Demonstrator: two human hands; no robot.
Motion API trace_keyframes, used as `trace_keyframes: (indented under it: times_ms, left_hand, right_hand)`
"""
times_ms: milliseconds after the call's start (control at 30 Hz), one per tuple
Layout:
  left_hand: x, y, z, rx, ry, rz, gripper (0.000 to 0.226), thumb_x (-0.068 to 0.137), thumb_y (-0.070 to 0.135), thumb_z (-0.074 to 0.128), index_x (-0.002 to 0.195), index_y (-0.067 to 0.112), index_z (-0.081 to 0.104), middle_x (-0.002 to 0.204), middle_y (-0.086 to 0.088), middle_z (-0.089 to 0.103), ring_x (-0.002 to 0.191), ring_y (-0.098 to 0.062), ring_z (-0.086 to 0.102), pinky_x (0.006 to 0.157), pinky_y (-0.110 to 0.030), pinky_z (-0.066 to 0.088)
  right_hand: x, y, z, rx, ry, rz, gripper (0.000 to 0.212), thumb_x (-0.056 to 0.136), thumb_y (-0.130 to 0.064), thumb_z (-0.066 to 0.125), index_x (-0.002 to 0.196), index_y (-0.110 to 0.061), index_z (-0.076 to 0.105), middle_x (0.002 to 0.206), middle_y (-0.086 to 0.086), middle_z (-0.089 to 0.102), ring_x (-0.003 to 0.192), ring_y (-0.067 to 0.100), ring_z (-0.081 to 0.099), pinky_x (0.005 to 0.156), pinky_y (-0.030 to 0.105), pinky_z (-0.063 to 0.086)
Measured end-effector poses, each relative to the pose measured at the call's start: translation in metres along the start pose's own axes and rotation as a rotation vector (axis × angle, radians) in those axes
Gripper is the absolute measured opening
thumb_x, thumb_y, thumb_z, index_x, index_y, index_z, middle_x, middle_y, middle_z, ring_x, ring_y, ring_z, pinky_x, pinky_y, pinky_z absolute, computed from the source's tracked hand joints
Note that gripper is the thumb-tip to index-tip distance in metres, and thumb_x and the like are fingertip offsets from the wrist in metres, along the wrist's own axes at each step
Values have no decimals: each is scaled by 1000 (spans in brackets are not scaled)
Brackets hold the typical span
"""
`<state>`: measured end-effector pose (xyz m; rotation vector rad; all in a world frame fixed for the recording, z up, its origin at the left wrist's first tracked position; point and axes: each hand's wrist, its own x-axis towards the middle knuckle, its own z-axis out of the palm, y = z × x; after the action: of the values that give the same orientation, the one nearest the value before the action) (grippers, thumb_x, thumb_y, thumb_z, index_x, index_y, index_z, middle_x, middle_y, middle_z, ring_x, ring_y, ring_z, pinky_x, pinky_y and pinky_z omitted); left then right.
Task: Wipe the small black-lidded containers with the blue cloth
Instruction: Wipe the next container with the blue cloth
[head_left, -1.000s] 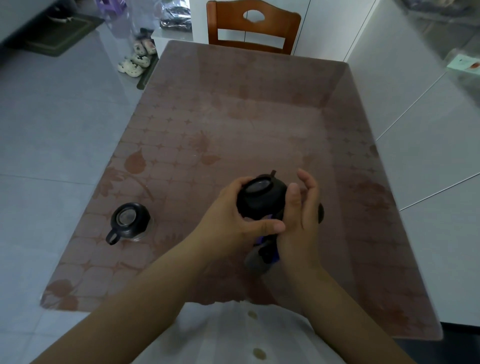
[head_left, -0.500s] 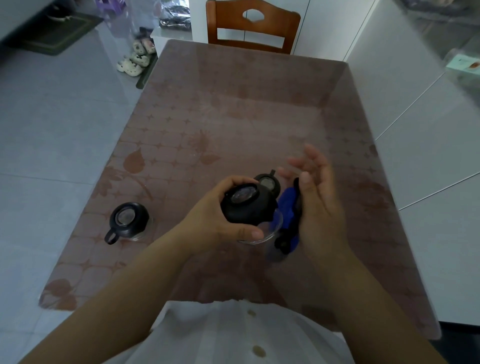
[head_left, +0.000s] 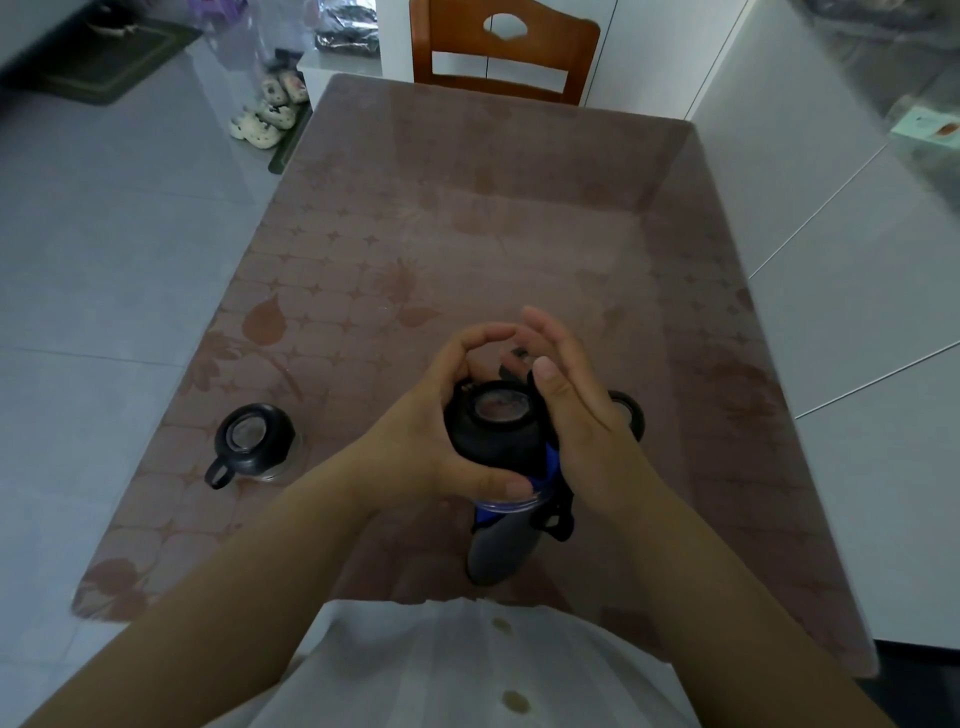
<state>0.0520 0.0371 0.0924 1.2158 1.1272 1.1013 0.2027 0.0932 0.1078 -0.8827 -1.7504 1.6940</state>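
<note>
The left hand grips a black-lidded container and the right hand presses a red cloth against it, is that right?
Not quite: the cloth is blue, not red, as the head view shows. The left hand does grip the container.

This looks like a home, most likely its dining area. A wooden chair (head_left: 506, 57) stands at the far end of a counter (head_left: 467, 208) whose top has a brownish leaf and star pattern. The floor (head_left: 104, 260) is pale, glossy tile. Slippers (head_left: 267, 109) lie on it near the counter's far left corner, and a dark mat (head_left: 104, 62) sits farther off. Plain white cabinets (head_left: 831, 312) run along the right side.
</note>
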Motion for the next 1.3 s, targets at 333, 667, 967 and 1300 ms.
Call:
trace_keyframes:
  times_ms: [333,667,967,1300]
  left_hand:
    - [1,-8,3,-55,-13,51,102,54,34,88,137,28,30,124,-17,50,118,-28,57,96,-37,50]
    - [9,-8,0,296,204,-153,86,31,93,56,100,45,38,111,16,34,106,-2,44,83,-12,43]
    - [8,2,19,164,247,-244,60,66,54,60,114,19,55,102,13,63,93,1,60,77,-11,50]
    - [5,1,23,-71,247,-188,82,41,54,87,110,25,55,104,9,68,90,0,68,71,-13,53]
  right_hand:
    - [-3,10,1,289,99,116,34,93,-42,44,122,-27,54,128,1,59,111,14,62,88,28,53]
    - [-6,7,0,86,193,54,34,92,-40,30,123,-35,44,125,-6,58,107,7,62,91,23,51]
    - [-3,13,0,-92,332,-50,47,96,-39,33,139,-22,30,137,-4,45,124,4,47,100,16,42]
    - [-8,11,4,-125,141,-119,39,93,-46,29,132,-46,24,142,-24,27,132,-17,22,99,2,28]
